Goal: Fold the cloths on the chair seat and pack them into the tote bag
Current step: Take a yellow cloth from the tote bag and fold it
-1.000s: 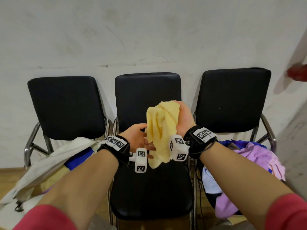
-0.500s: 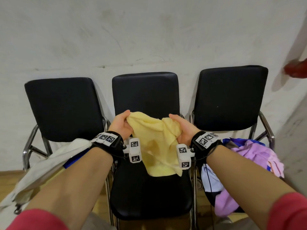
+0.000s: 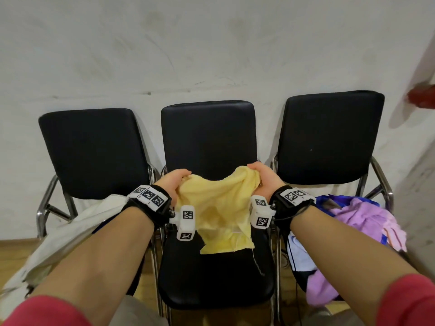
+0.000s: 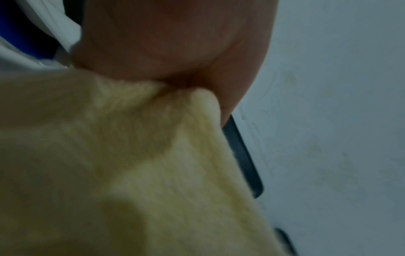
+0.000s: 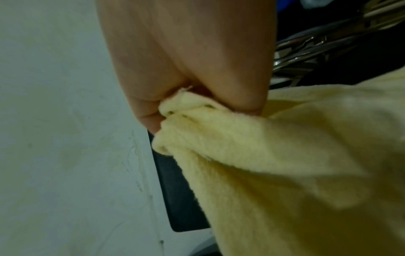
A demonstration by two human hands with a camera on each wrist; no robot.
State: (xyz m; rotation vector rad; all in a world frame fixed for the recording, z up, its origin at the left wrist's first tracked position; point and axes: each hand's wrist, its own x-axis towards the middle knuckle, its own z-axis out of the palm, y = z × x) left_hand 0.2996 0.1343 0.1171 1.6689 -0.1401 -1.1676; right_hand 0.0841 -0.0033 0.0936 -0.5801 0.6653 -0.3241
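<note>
Hands hold a yellow cloth (image 3: pixel 220 208) up over the middle chair (image 3: pixel 211 274) seat. The left hand (image 3: pixel 173 184) pinches one top corner, and the right hand (image 3: pixel 263 182) pinches the other, each grip tight on the cloth. The cloth hangs down between them, its low edge near the seat. A white tote bag (image 3: pixel 70 231) lies on the left chair. Purple cloths (image 3: pixel 362 222) sit piled on the right chair.

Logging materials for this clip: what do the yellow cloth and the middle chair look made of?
Yellow cloth: soft, fuzzy fabric, probably terry or fleece; the right wrist view shows a nappy pile, and a loose thread hangs from its lower edge. Middle chair: black padded back and seat with a slight sheen, likely vinyl or faux leather, on shiny chromed metal tubing.
</note>
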